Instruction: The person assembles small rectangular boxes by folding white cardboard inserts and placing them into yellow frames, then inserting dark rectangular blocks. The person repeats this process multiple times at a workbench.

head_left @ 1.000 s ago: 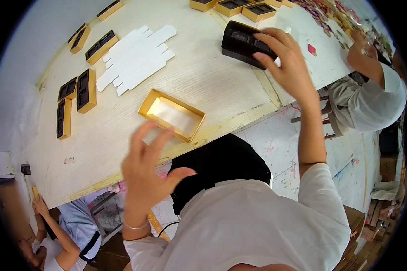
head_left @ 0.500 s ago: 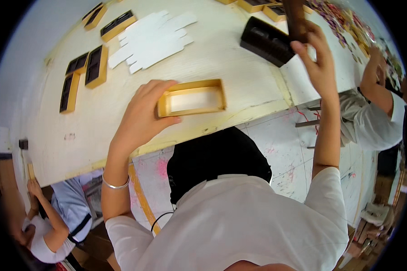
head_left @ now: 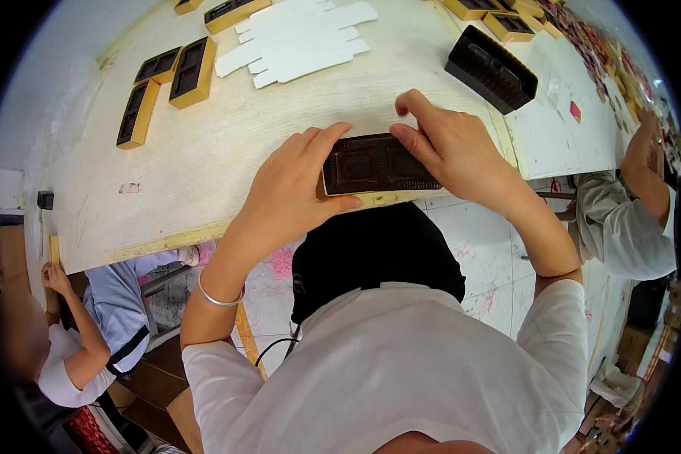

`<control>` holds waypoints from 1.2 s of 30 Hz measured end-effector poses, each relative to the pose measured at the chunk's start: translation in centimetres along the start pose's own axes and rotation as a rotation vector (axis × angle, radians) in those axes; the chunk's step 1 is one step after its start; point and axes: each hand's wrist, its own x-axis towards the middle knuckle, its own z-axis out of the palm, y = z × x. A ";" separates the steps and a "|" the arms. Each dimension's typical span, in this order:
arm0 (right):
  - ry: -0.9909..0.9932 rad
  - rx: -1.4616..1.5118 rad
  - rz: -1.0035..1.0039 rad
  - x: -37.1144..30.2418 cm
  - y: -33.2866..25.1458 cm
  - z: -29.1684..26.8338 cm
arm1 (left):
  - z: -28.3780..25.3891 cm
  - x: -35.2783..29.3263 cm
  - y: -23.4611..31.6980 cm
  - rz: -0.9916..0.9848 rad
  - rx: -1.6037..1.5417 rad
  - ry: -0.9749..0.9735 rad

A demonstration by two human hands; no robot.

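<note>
A dark brown plastic tray [head_left: 363, 163] with moulded compartments lies in a small gold box near the table's front edge, covering most of the box from view. My left hand [head_left: 299, 178] is closed round the left end, thumb on the near side and fingers on the far side. Over the right end is my right hand [head_left: 458, 151], its thumb at the tray's far edge and its index finger bent, with a gap between them. Its other fingers are partly hidden.
A stack of dark trays [head_left: 492, 69] stands at the right. Flat white card blanks [head_left: 299, 41] lie at the back, with several filled gold boxes [head_left: 193, 73] to their left. More boxes [head_left: 508, 27] and small colourful pieces are farther right. Co-workers [head_left: 635, 219] sit at both sides.
My right hand has brought a dark tray from the right over to the gold box, which was bare inside before. My left hand still holds the box. The view has shifted somewhat.
</note>
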 end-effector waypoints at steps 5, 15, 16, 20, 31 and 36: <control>-0.020 0.148 -0.439 -0.9 2.2 -2.7 | -0.4 -0.5 -0.2 -0.010 0.129 -0.027; 0.128 -0.451 -0.896 -1.5 2.7 -1.3 | 2.0 1.4 -1.0 0.297 0.197 0.051; 0.167 -0.482 -0.942 -1.4 2.8 -1.0 | 2.0 1.5 -1.1 0.296 0.217 0.049; 0.123 -0.458 -0.902 -1.6 2.7 -1.0 | 1.6 1.6 -0.9 0.303 0.243 0.068; -0.107 -0.334 -0.799 -0.6 1.6 -2.2 | 1.2 1.9 -1.5 0.307 0.189 0.025; -0.110 -0.169 -0.704 -0.6 1.7 -2.1 | 1.2 1.8 -1.5 0.276 0.192 0.012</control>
